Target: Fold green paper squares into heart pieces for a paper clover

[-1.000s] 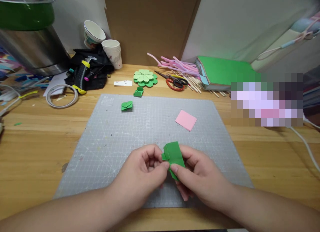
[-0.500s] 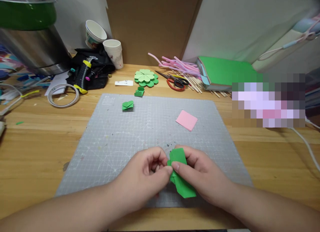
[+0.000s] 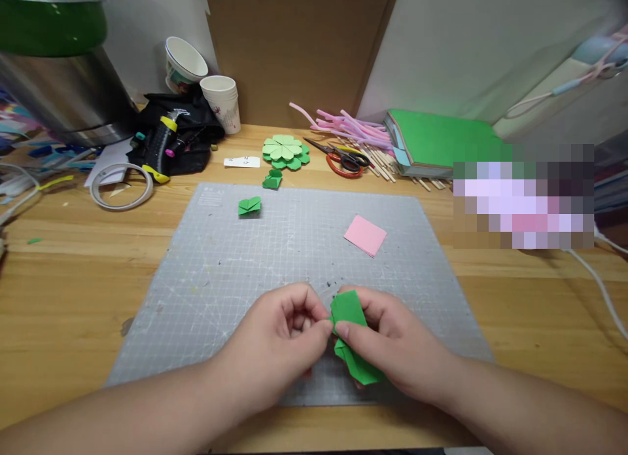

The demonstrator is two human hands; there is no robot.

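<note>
A folded piece of green paper (image 3: 349,308) is held above the front part of the grey cutting mat (image 3: 294,245). My right hand (image 3: 387,337) grips it, thumb on top and fingers behind. With thumb and forefinger, my left hand (image 3: 287,334) pinches the paper's left edge. Farther up the mat lies a small folded green paper piece (image 3: 250,207). A second small green piece (image 3: 271,179) sits at the mat's back edge. To the right rests a small stack of pink paper squares (image 3: 366,236).
Behind the mat are a green paper clover (image 3: 284,151), scissors (image 3: 346,160), wooden sticks (image 3: 385,163), pink pipe cleaners (image 3: 343,126) and a green book (image 3: 446,141). At left stand a tape roll (image 3: 95,192), a glue gun (image 3: 159,147), paper cups (image 3: 220,105) and a metal pot (image 3: 73,82).
Both hands stay at nearly the same spot. My left fingertips have shifted slightly left along the green paper's edge, and the view has moved a little.
</note>
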